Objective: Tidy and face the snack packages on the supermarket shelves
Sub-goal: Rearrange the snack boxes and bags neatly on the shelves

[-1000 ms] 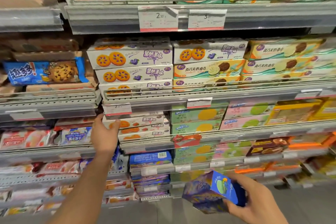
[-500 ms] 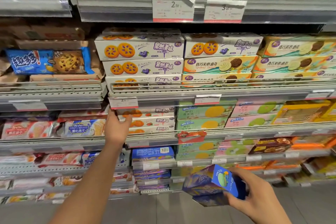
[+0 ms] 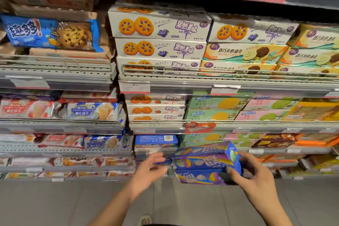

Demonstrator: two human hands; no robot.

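Observation:
My right hand (image 3: 256,176) grips the right end of two stacked purple-and-blue snack boxes (image 3: 203,163), held low in front of the lower shelves. Just left of the boxes, my left hand (image 3: 148,169) hovers with fingers spread, blurred, not clearly touching them. Behind the hands, a blue box (image 3: 156,140) lies on a lower shelf with its barcode side facing out. White boxes with orange cookies (image 3: 157,27) are stacked on the shelf above, and smaller white boxes (image 3: 156,108) sit one shelf lower.
Blue chocolate-chip cookie bag (image 3: 49,33) lies tilted on brown cartons at upper left. Wafer packs (image 3: 88,111) fill the left shelves. Green, pink and yellow boxes (image 3: 238,108) stand to the right. Wire shelf rails (image 3: 220,74) and price tags (image 3: 134,87) front each shelf. Grey floor (image 3: 55,203) lies below.
My left hand has left the white boxes on the middle shelf and dropped down beside the purple boxes. The view has moved closer to the shelves.

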